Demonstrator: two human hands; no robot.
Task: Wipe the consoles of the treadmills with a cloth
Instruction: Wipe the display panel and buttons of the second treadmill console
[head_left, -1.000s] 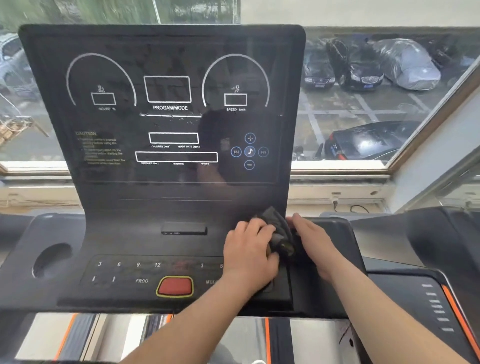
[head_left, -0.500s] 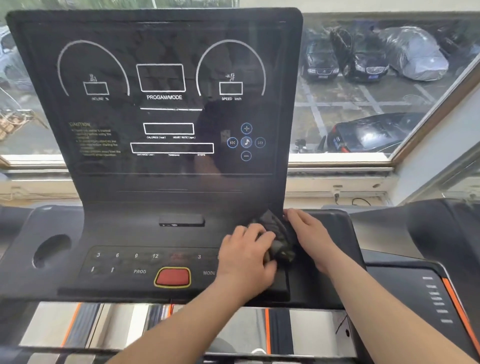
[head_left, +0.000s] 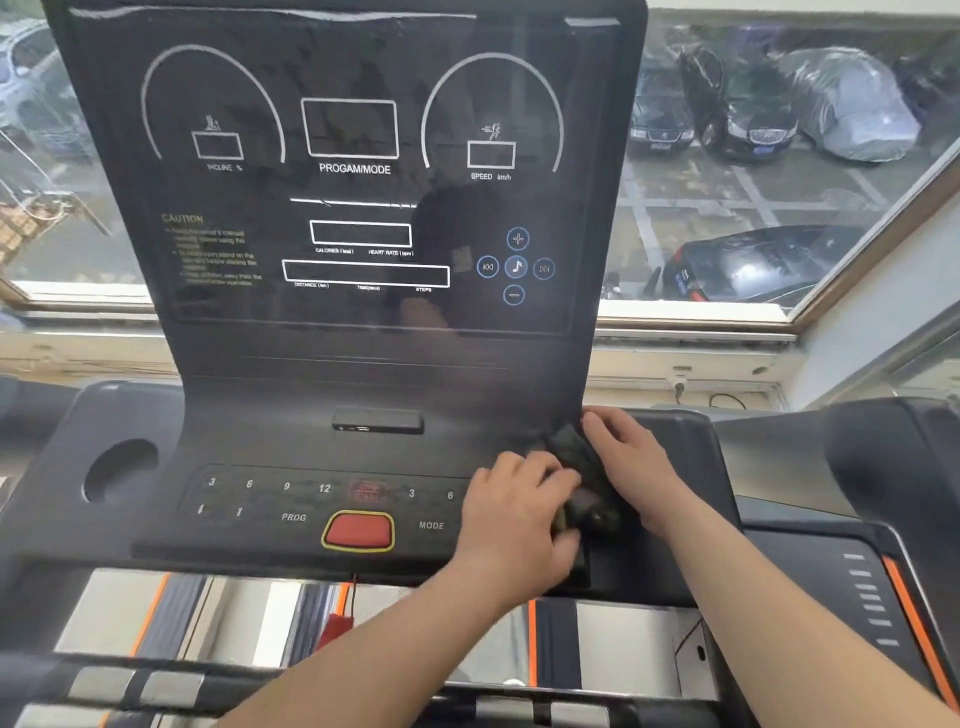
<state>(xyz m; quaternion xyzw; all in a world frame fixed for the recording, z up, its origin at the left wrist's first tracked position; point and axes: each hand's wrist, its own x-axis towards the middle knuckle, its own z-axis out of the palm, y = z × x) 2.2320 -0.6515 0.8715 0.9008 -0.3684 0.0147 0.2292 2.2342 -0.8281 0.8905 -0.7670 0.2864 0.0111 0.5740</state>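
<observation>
Clutching dark cloth (head_left: 576, 467) in left hand (head_left: 514, 514), right of red button (head_left: 357, 531); touching it with right hand (head_left: 631, 457), grip unclear.

Console (head_left: 363, 374): top cut off by the upper edge. Caution text (head_left: 215, 249): blurred, unreadable. Left hand (head_left: 519, 519) hides the right end of the keypad (head_left: 291, 499) and part of the cloth (head_left: 576, 457).

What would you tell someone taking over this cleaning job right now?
Left hand grips the dark cloth at the right end of the console's button deck.
Right hand rests on the cloth; whether it grips is unclear.
Done: cannot tell how much has been wiped.
Left: the upright display shows smears, so wipe it and the buttons, then probably the neighbouring machine on the right.
</observation>
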